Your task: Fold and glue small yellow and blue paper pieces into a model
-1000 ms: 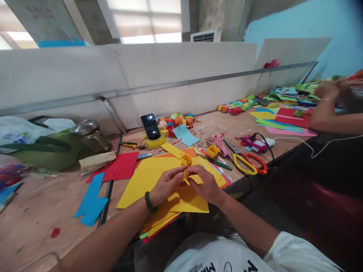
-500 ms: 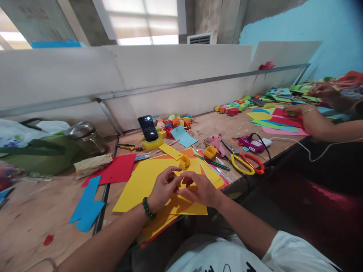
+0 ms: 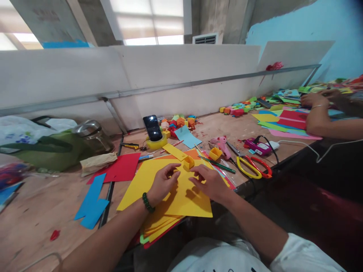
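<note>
Left hand (image 3: 163,184) and right hand (image 3: 210,184): fingers parted, nothing visibly held. The box (image 3: 188,164) sits on yellow sheets (image 3: 195,206), just beyond the hands. It and the second box (image 3: 214,154), farther right, appear formed; the strip (image 3: 174,152) lies flat, apparently unworked.

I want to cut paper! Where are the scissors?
In the head view, the scissors lie right of the person's right hand, just right of the pink glue gun and in front of the purple box.
</note>
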### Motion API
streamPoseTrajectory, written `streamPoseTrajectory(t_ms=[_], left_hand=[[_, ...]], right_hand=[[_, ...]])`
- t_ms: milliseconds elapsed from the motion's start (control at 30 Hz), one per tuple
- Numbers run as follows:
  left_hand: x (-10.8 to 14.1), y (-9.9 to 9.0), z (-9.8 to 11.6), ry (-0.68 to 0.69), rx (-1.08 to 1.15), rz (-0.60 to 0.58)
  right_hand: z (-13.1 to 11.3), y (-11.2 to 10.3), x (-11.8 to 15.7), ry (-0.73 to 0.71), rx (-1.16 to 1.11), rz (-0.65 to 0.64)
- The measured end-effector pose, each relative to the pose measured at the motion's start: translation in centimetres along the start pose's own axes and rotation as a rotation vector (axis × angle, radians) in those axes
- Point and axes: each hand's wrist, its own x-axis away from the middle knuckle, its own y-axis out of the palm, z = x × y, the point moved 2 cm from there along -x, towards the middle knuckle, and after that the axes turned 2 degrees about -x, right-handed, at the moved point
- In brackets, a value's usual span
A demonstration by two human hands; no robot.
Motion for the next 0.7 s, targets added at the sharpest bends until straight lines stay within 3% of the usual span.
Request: streamPoseTrajectory(t_ms=[133, 300, 433, 500, 633, 700], left_hand=[[-1.8, -2.2, -1.3, -0.032, -0.067, 0.054], [-2.8, -3.4, -2.3, -0.041, -0.192, 0.075], [-2.2, -3.4, -1.1, 0.177, -0.301, 0.090], [-1.5, -2.9, -0.3, 0.271, -0.315, -0.061], [-0.4, -1.5, 0.3, 0.273, -0.367, -0.454], [-0.2, -0.9, 0.2, 0.260, -0.447, -0.541]], right_hand=[[1.3, -0.9, -2.4, 0.100, 0.257, -0.163], [1.4, -0.2, -4.0, 0.153, 0.433, -0.379], [-0.5, -0.2, -3.1, 0.082, 0.395, -0.412], [-1.8, -0.2, -2.1, 0.000, 0.348, -0.434], [-3.5, 0.4, -0.2, -0.079, 0.263, -0.477], [-3.4, 0.6, 0.0, -0.055, 0.226, -0.454]])
